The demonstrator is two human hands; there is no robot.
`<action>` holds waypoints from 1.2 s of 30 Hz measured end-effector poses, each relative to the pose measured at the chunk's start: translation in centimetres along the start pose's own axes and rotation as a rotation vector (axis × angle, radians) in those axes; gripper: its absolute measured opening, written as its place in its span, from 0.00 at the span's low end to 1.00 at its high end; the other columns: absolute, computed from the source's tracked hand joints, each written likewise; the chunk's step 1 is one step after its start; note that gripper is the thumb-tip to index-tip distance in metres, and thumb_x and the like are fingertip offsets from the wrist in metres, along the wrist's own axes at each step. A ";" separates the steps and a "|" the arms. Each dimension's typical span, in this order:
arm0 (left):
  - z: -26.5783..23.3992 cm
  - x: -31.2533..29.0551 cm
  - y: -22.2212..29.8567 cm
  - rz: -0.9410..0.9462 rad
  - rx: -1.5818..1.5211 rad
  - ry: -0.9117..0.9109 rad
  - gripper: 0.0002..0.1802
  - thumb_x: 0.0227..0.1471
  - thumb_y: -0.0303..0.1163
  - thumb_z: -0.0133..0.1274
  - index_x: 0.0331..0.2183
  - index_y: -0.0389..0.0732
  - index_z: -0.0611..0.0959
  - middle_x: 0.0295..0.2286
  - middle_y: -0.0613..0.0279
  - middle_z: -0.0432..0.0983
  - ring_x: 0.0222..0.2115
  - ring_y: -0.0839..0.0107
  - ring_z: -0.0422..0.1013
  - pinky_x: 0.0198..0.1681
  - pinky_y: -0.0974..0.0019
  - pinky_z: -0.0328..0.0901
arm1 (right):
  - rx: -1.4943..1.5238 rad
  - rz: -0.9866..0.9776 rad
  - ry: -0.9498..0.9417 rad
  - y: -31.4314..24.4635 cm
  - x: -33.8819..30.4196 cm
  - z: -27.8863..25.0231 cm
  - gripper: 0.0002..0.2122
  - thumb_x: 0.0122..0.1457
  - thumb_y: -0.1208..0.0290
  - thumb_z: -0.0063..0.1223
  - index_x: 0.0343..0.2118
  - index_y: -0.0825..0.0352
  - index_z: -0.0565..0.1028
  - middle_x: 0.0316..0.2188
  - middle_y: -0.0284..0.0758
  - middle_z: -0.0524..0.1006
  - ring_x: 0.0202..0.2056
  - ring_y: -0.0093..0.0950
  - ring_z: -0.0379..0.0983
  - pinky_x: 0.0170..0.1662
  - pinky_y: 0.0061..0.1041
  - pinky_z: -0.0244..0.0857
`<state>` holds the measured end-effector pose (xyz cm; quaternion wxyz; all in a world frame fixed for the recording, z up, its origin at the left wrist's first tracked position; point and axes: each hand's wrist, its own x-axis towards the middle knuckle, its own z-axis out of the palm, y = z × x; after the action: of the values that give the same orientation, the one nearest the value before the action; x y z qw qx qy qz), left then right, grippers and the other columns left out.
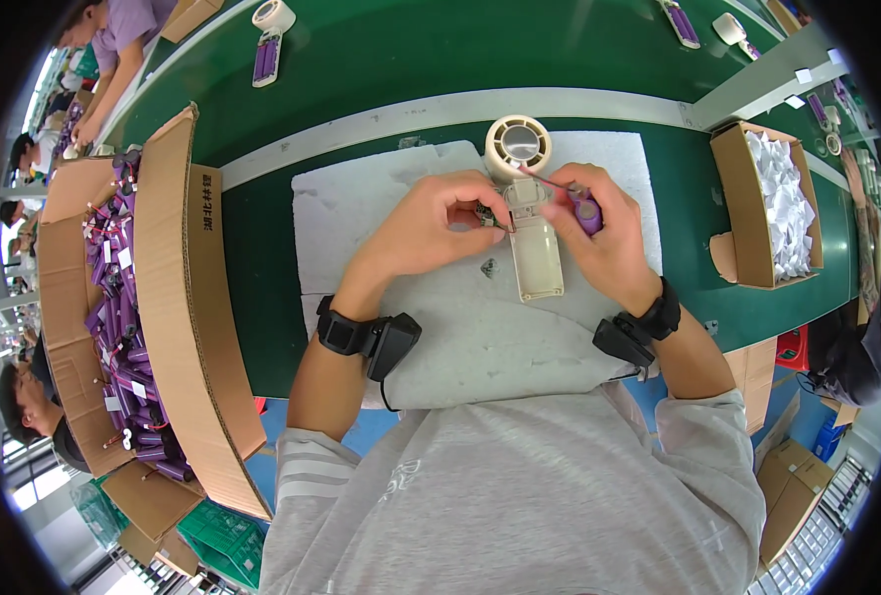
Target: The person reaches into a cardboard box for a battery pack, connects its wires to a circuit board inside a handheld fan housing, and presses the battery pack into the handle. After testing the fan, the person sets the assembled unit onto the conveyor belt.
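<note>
A cream handheld fan lies on the white foam mat (pixel 431 347), its round head (pixel 518 147) at the far end and its open, hollow handle shell (pixel 538 260) toward me. My left hand (pixel 450 220) pinches a small dark circuit board (pixel 484 214) just left of the handle's top. Its fingertips are close to the shell's edge. In my right hand (pixel 604 223) is a purple battery pack (pixel 586 212), fingers curled around it, beside the handle's right side. A thin dark-reddish wire runs from that hand toward the fan's neck. Its far end is too small to make out.
A cardboard box (pixel 178 288) full of purple battery packs (pixel 118 297) stands at the left. A smaller box (pixel 748 213) with white packets (pixel 783 203) is at the right. Part-assembled fans (pixel 267 50) lie on the green table beyond the pale rail (pixel 381 121). Another person sits at far left.
</note>
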<state>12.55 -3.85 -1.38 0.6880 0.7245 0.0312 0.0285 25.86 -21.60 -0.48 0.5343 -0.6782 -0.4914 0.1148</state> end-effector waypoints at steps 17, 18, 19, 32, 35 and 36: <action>0.0 0.1 -0.4 -0.035 -0.124 0.072 0.07 0.53 0.29 0.58 0.32 0.35 0.81 0.27 0.65 0.75 0.25 0.78 0.72 0.28 0.74 0.68 | -0.101 -0.070 -0.210 0.8 -0.1 0.1 0.04 0.53 0.75 0.60 0.29 0.68 0.77 0.23 0.33 0.69 0.20 0.24 0.61 0.22 0.23 0.55; 0.0 0.1 -0.5 -0.034 -0.125 0.072 0.07 0.53 0.29 0.58 0.32 0.35 0.81 0.27 0.65 0.75 0.25 0.78 0.72 0.28 0.74 0.68 | -0.102 -0.070 -0.211 0.7 -0.1 0.0 0.04 0.53 0.75 0.60 0.29 0.68 0.77 0.23 0.33 0.69 0.20 0.24 0.61 0.22 0.23 0.55; 0.0 0.1 -0.5 -0.026 -0.106 0.073 0.07 0.53 0.29 0.58 0.31 0.35 0.82 0.27 0.65 0.76 0.25 0.78 0.72 0.28 0.74 0.68 | -0.127 -0.079 -0.196 0.5 -0.1 0.1 0.03 0.53 0.75 0.60 0.29 0.68 0.77 0.23 0.33 0.69 0.20 0.25 0.62 0.22 0.23 0.55; 0.1 0.2 -0.5 -0.104 -0.007 0.114 0.13 0.54 0.34 0.57 0.27 0.33 0.83 0.22 0.62 0.77 0.21 0.77 0.72 0.25 0.73 0.67 | -0.301 -0.196 -0.119 0.4 -0.3 1.0 0.05 0.52 0.76 0.60 0.32 0.66 0.80 0.25 0.34 0.72 0.21 0.27 0.71 0.24 0.24 0.65; -0.1 0.3 -0.3 -0.155 -0.040 0.092 0.10 0.54 0.31 0.57 0.29 0.33 0.83 0.24 0.62 0.77 0.24 0.76 0.72 0.28 0.73 0.68 | -0.295 -0.169 -0.145 0.5 -0.4 0.9 0.05 0.51 0.76 0.61 0.32 0.66 0.81 0.25 0.34 0.72 0.22 0.26 0.71 0.24 0.24 0.65; -0.2 0.2 0.0 -0.195 -0.077 0.066 0.08 0.53 0.28 0.57 0.31 0.33 0.83 0.26 0.63 0.77 0.26 0.76 0.73 0.30 0.72 0.69 | -0.273 -0.134 -0.147 0.5 -0.4 0.9 0.05 0.51 0.76 0.61 0.31 0.66 0.81 0.25 0.34 0.72 0.22 0.26 0.70 0.24 0.24 0.65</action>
<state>12.78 -3.66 -1.39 0.7134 0.6897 0.1232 -0.0134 25.33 -21.31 -1.36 0.4063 -0.7000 -0.5842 0.0605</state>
